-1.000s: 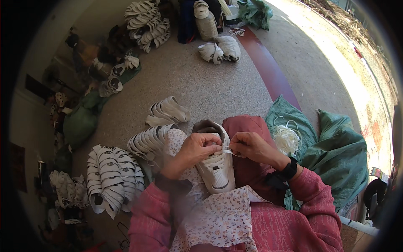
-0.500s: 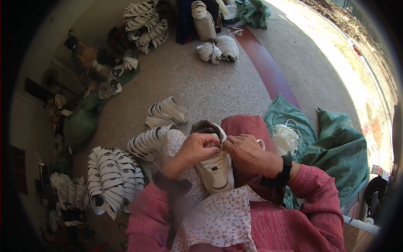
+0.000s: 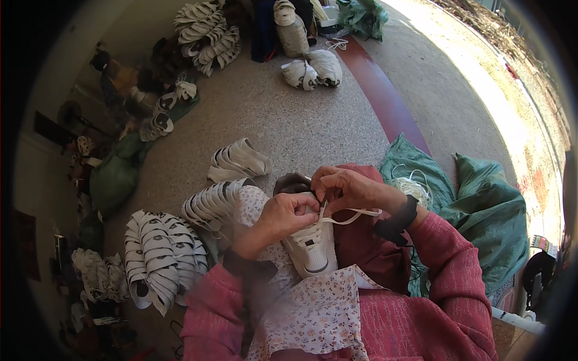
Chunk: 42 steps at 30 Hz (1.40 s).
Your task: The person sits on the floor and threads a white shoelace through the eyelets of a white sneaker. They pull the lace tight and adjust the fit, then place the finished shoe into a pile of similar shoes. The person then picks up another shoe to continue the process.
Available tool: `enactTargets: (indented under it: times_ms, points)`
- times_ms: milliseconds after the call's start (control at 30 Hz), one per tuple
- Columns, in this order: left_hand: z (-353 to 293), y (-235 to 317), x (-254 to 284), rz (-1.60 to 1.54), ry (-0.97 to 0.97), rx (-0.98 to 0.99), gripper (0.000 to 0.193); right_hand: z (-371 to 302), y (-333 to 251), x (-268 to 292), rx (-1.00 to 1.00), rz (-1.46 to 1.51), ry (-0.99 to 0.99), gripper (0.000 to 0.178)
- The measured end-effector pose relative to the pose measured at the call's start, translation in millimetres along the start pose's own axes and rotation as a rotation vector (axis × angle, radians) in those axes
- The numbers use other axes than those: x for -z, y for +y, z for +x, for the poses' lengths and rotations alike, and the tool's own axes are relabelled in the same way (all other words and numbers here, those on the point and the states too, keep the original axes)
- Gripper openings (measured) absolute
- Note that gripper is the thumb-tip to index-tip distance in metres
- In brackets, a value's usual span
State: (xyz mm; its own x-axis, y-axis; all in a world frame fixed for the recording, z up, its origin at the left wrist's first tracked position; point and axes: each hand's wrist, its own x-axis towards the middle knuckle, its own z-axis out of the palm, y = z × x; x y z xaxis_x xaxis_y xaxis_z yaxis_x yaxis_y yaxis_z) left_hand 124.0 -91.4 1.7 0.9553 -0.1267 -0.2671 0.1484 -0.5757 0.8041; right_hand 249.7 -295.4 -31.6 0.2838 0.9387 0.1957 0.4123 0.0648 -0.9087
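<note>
A white shoe upper [image 3: 314,256] lies across my lap with its toe toward me, over a floral cloth [image 3: 313,313]. Its dark-lined collar [image 3: 292,182] points away. My left hand [image 3: 280,218] is closed in a pinch at the left side of the eyelet opening, gripping the upper's edge. Over the right side of the opening, my right hand [image 3: 355,188] pinches with thumb and forefinger; a white shoelace [image 3: 352,218] runs from the eyelets and loops out below that hand. The lace's tip is hidden by my fingers.
Stacks of nested white uppers [image 3: 162,256] stand at my left, with smaller stacks [image 3: 241,159] ahead. Green sacks [image 3: 487,216] lie at my right, near a bundle of white laces [image 3: 412,188]. Bundled uppers [image 3: 325,67] sit farther off on the speckled floor. People [image 3: 117,75] are at far left.
My right hand has risen and moved slightly left, its fingers now arched above the upper. More of the white lace shows, looping to the right. My left hand stays nearly in place.
</note>
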Motion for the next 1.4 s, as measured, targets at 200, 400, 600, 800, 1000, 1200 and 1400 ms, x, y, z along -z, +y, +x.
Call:
enactTargets:
  times_ms: [200,400,600,800,1000,1200,1400]
  points:
    - [-4,-2,-9,0.09,0.158,-0.162,0.013,4,6,-3,0.037,0.066,0.034,0.028]
    - [-12,3,37,0.844,0.5,-0.512,0.003,5,9,3,-0.005,-0.009,-0.054,0.022]
    - [-52,-33,188,0.896,1.204,-0.112,0.005,6,3,3,-0.012,0.026,-0.047,0.021]
    - [-74,-40,132,0.692,0.998,0.122,0.015,-8,-11,-2,0.054,-0.065,0.138,0.021]
    - [-73,-57,74,0.394,0.627,-0.193,0.027,-26,-47,-10,-0.036,-0.407,0.008,0.016]
    - [-37,-16,46,0.294,0.41,-0.515,0.025,-10,-42,-15,0.292,-0.65,-0.047,0.019]
    - [-13,-14,24,0.12,0.166,-0.523,0.026,-8,-43,-32,0.182,-0.771,0.103,0.017]
